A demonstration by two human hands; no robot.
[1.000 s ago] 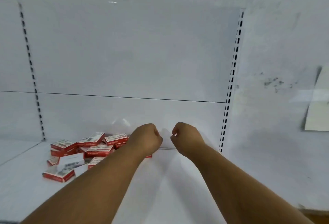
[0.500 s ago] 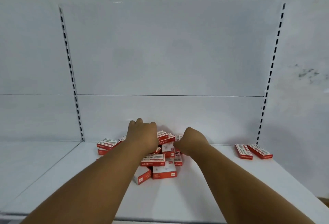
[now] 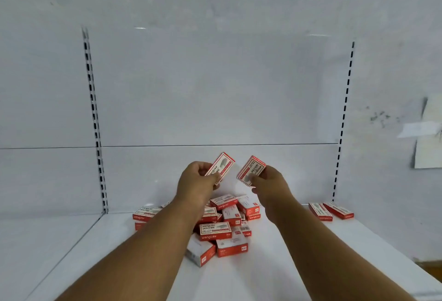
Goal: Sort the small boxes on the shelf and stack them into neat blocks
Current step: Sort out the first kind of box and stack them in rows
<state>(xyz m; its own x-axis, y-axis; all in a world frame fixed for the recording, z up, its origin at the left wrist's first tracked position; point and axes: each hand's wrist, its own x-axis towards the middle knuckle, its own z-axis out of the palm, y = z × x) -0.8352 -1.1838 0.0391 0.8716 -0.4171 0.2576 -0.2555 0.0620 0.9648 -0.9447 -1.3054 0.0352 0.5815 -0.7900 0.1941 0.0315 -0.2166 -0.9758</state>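
Observation:
A loose pile of small red and white boxes (image 3: 216, 230) lies on the white shelf (image 3: 275, 276) near its back wall. Above the pile, my left hand (image 3: 197, 181) holds one small box (image 3: 221, 166) tilted up, its printed face toward me. My right hand (image 3: 270, 184) holds a second small box (image 3: 252, 169) the same way, a short gap apart from the first. Two more boxes (image 3: 331, 211) lie side by side, flat, at the back right of the shelf.
Slotted uprights stand at the back left (image 3: 95, 121) and back right (image 3: 344, 119). A shelf seam (image 3: 79, 236) runs forward on the left. A sheet of paper (image 3: 429, 133) is taped to the wall on the right. Bare shelf surface lies in front of the pile.
Both hands were down on the pile with fingers closed; now each has come up holding one box. The view also shifted, from the left side to centred on the pile.

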